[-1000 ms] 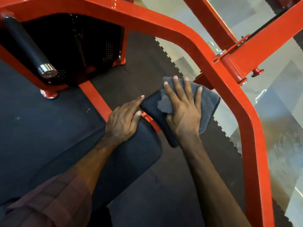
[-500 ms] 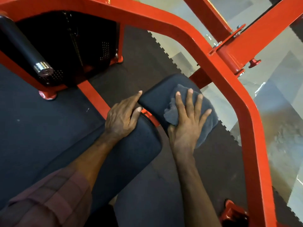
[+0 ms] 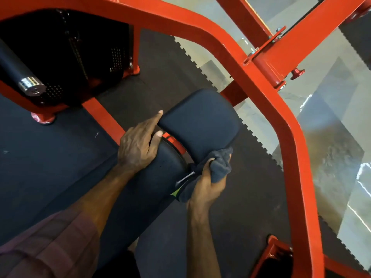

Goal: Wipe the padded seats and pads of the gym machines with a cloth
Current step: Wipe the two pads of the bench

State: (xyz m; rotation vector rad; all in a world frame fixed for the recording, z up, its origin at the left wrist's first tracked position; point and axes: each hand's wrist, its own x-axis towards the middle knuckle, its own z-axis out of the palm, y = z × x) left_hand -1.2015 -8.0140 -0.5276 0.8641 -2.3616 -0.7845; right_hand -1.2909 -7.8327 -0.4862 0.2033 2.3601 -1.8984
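Nearest the camera, a plaid maroon sleeve [image 3: 46, 249] covers the left upper arm, which reaches forward along the long black padded seat [image 3: 140, 189] of the machine. The left hand [image 3: 138, 145] rests on the far end of that seat, fingers relaxed and straight, the forefinger touching the near left corner of the small black rectangular pad [image 3: 200, 121] beyond it.

The right hand [image 3: 206, 185] has its grip clamped on a bunched dark grey cloth [image 3: 220, 167], held at the near edge of the small pad, just beside the gap between pad and seat. The cloth touches the pad's lower edge; whether it reaches underneath I cannot tell.

The step in hand looks like finishing this pad's near edge. The next move probably calls for spreading the cloth flat again and carrying it onto the long seat, which means lifting the left hand clear.

Farther off, the red steel frame [image 3: 271, 109] arcs round, with black rubber floor matting [image 3: 160, 67] below.
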